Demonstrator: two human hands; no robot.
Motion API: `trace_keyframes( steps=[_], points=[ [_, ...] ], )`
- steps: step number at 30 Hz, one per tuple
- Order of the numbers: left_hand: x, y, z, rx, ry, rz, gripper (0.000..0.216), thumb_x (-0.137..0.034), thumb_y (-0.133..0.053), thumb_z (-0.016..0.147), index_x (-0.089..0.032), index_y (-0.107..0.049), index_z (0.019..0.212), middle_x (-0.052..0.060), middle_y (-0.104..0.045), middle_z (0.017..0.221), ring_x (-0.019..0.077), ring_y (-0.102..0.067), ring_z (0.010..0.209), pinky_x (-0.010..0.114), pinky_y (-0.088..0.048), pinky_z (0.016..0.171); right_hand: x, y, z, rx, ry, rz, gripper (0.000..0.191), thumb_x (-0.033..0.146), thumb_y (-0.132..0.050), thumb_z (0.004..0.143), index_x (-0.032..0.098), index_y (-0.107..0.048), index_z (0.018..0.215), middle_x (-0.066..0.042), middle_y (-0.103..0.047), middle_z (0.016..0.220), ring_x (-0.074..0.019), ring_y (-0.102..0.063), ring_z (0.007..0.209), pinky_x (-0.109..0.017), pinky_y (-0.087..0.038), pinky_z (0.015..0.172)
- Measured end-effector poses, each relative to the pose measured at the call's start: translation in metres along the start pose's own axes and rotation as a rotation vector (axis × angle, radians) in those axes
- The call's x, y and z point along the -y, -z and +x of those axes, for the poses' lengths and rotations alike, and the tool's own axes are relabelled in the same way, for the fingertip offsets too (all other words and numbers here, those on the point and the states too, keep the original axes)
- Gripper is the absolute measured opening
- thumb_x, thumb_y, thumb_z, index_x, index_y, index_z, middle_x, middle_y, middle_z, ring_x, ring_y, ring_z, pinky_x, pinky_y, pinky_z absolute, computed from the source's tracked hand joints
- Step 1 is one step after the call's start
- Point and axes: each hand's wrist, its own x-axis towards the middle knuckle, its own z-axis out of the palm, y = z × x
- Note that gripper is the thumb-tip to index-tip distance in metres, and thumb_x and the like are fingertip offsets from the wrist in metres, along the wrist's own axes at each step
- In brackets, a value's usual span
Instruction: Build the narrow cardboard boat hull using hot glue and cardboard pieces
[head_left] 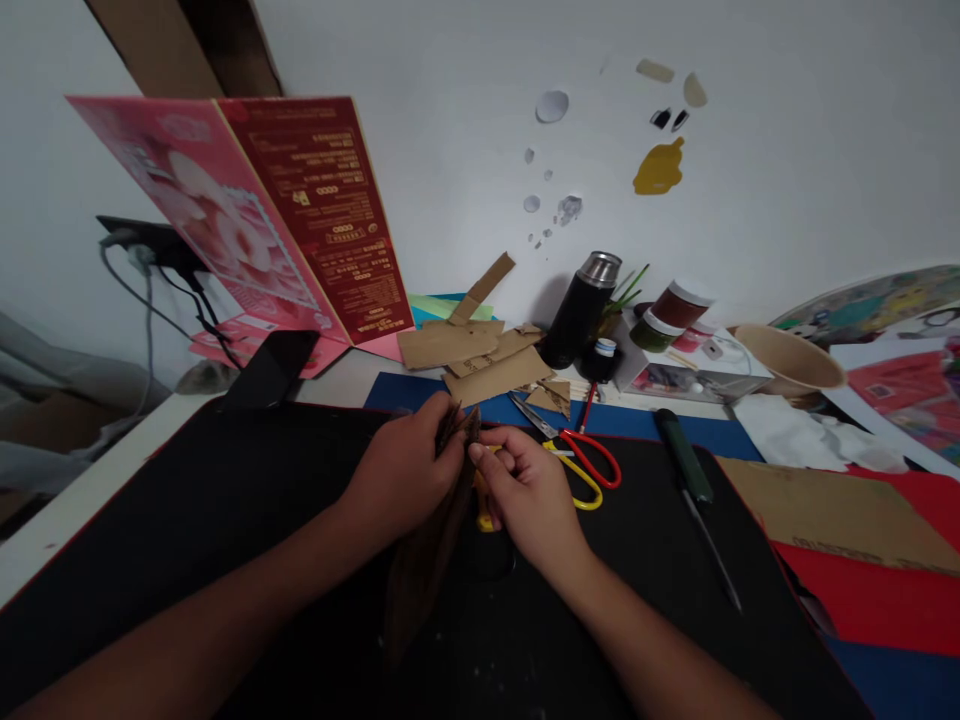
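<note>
The person holds a brown card [424, 570] between the two hands, its top edge raised and its lower part sloping down toward the body over the black mat [225, 500]. The left hand [401, 470] is closed round the top of the card, fingers curled over the far face. The right hand [529, 490] pinches the same edge from the other side with thumb and forefinger, its other fingers loosely bent. The fingertips of the two hands nearly meet at that edge.

Judging by the grip, the work is at the stage of working the top edge, folding or parting it; which one cannot be told. A further move there would call for a firm hold from the left hand while the right makes a small, exact pinch.

Just beyond the right hand lie red scissors [592, 450]; a green-handled tool [684, 468] lies further to its right. Card scraps [487, 365] are piled beyond both hands.
</note>
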Motion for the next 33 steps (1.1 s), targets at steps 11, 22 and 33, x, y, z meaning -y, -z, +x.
trace_keyframes(
  steps=[11,22,33],
  points=[
    [0.0001,0.0004,0.0003,0.011,0.015,-0.004,0.006,-0.028,-0.054,0.094,-0.025,-0.050,0.091,0.001,-0.068,0.080,0.0229,-0.064,0.072,0.033,-0.036,0.066,0.0009,-0.0002,0.0008,0.001,-0.006,-0.010,0.027,0.048,-0.069,0.091,0.021,-0.069,0.094,0.013,-0.043,0.046,-0.0081,-0.040,0.033,-0.017,-0.033,0.033],
    [-0.0011,0.0015,0.0011,0.021,0.028,0.006,0.009,-0.029,-0.055,0.095,-0.025,-0.048,0.089,0.001,-0.066,0.079,0.0225,-0.063,0.071,0.033,-0.035,0.065,-0.0008,-0.0003,0.0003,0.007,0.002,-0.005,0.026,0.047,-0.068,0.091,0.021,-0.069,0.095,0.012,-0.044,0.046,-0.0084,-0.041,0.033,-0.018,-0.033,0.034],
    [-0.0069,0.0052,-0.0044,0.030,0.032,0.128,0.007,-0.029,-0.053,0.098,-0.025,-0.048,0.094,0.001,-0.067,0.078,0.0252,-0.067,0.072,0.032,-0.034,0.064,0.0014,-0.0017,-0.0010,0.004,0.003,0.012,0.022,0.044,-0.067,0.093,0.022,-0.069,0.096,0.012,-0.044,0.046,-0.0082,-0.041,0.032,-0.017,-0.034,0.033]
  ],
)
